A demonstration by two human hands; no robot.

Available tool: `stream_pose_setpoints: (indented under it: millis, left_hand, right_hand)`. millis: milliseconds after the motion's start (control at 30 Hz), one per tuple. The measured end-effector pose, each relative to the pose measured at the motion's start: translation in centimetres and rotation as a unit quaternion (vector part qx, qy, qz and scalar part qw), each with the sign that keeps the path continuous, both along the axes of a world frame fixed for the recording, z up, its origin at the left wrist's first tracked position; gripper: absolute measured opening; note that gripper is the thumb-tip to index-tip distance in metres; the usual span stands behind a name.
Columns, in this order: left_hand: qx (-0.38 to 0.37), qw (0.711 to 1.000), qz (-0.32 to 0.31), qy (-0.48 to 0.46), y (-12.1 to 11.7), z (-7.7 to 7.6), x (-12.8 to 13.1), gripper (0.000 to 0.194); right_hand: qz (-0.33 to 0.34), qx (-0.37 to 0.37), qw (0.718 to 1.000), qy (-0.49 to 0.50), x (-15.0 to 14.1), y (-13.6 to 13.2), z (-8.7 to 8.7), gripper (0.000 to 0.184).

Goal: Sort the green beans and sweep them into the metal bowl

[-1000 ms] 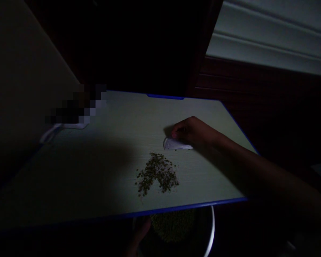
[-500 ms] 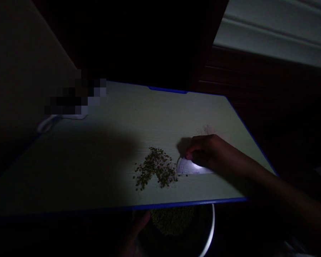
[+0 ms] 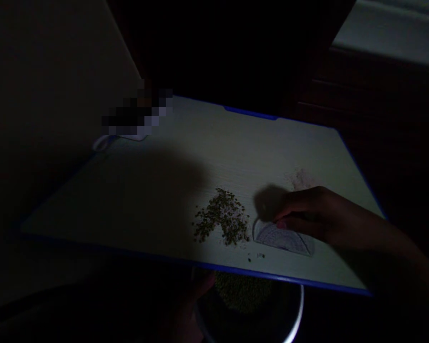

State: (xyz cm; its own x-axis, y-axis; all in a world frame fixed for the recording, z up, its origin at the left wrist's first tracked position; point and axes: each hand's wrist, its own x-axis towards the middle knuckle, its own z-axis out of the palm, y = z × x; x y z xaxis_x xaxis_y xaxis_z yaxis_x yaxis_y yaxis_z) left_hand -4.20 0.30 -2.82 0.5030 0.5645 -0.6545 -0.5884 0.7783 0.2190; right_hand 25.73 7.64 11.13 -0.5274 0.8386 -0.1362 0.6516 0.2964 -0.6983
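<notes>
My right hand (image 3: 307, 214) pinches a clear semicircular protractor (image 3: 284, 238) between thumb and fingers, its straight edge toward me on the pale board (image 3: 157, 228). Just left of the protractor lies a loose pile of small green beans (image 3: 223, 216), mixed with pale bits. A couple of stray beans (image 3: 249, 259) sit nearer the front edge. Below that edge, my left hand (image 3: 193, 309) grips the left side of a round bowl (image 3: 298, 317) with its thumb over the rim. More green beans (image 3: 243, 290) fill part of the bowl. Most of my left hand is in the dark.
A blue rim (image 3: 253, 273) borders the board. Pinkish-white powder or crumbs (image 3: 303, 178) lie beyond my right hand. At the back left stands a blurred-out object with a pale base (image 3: 136, 135) and a looped strap (image 3: 102, 143). The surroundings are very dark.
The view has shifted, so the board appears further right and tilted. The protractor has turned slightly and its bright glare is gone. A small gap shows between it and the pile.
</notes>
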Motion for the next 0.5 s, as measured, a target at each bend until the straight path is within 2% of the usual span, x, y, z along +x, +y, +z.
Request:
stream_pose_setpoints:
  millis: [167, 333, 500]
  left_hand:
    - [-0.029, 0.999, 0.022, 0.007, -0.5, -0.4, 0.7, 0.034]
    - [-0.062, 0.998, 0.016, 0.026, -0.6, -0.8, 0.5, 0.02]
    - [-0.035, 0.993, 0.066, 0.096, -1.0, -1.2, 1.0, 0.042]
  right_hand:
    - [0.005, -0.022, 1.0, 0.012, 1.2, -0.6, -0.2, 0.015]
    - [0.043, -0.027, 0.998, 0.027, 1.0, -0.8, -0.2, 0.016]
    - [0.033, -0.005, 0.999, 0.025, 0.9, -0.9, -0.1, 0.014]
